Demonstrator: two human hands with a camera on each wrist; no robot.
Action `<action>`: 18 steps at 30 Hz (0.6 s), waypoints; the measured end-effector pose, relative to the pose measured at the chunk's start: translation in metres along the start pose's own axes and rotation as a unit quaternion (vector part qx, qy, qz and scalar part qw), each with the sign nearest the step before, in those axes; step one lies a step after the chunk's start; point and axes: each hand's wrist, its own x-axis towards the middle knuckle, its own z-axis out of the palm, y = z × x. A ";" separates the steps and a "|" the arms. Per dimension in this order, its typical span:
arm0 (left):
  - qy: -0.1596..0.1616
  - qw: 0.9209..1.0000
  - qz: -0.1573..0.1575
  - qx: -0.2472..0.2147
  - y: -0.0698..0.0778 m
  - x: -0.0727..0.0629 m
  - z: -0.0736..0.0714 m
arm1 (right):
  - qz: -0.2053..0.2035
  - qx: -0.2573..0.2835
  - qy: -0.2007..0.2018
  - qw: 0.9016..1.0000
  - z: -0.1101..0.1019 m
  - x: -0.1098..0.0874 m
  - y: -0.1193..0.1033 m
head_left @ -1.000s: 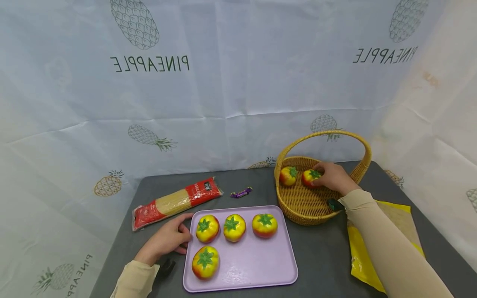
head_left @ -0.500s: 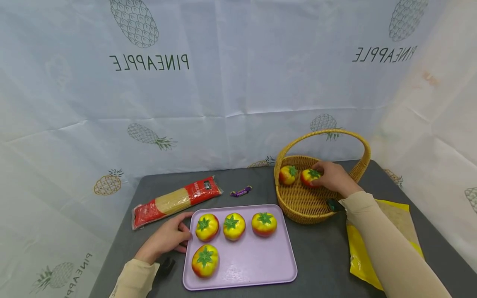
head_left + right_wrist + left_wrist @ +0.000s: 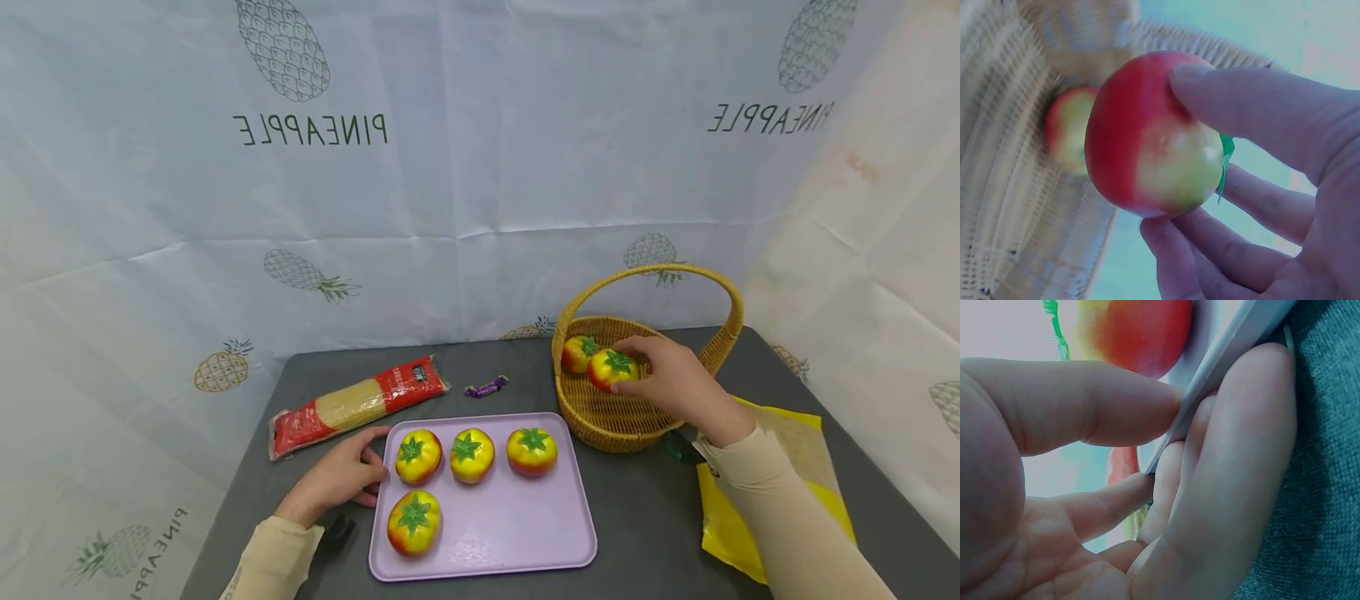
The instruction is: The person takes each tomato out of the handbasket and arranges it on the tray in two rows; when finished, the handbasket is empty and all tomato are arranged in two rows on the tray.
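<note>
My right hand (image 3: 684,385) pinches a red-and-yellow toy tomato (image 3: 606,372) with a green leafy top, over the wicker basket (image 3: 611,437). In the right wrist view the thumb presses one side of this tomato (image 3: 1150,140) and fingertips touch the opposite side. A second tomato (image 3: 577,357) lies in the basket, at its left wall. My left hand (image 3: 337,477) grips the left edge of a lilac tray (image 3: 517,537); the left wrist view has the thumb on the tray's rim (image 3: 1207,378) and fingers on its outer side. Several similar tomatoes (image 3: 465,454) sit on the tray.
A red-ended pack of noodles (image 3: 356,407) lies behind the left hand. Near the back edge of the grey table (image 3: 637,517) is a purple-wrapped candy (image 3: 486,387). A yellow bag (image 3: 731,517) lies under the right forearm. The basket's tall handle (image 3: 652,268) arches above the right hand.
My right hand has raised the tomato off the basket floor and shifted it left, toward the other tomato. The left hand stays at the tray's edge.
</note>
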 end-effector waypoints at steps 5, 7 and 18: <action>-0.001 1.000 0.005 0.000 0.000 0.000 -0.001 | -0.036 0.004 0.018 0.999 0.012 -0.019 -0.031; 0.000 1.000 0.005 0.002 0.000 0.000 -0.001 | -0.051 0.012 0.022 0.998 0.020 -0.025 -0.043; 0.004 1.000 -0.001 0.015 0.000 -0.003 -0.001 | -0.106 0.033 -0.002 0.994 0.068 -0.058 -0.098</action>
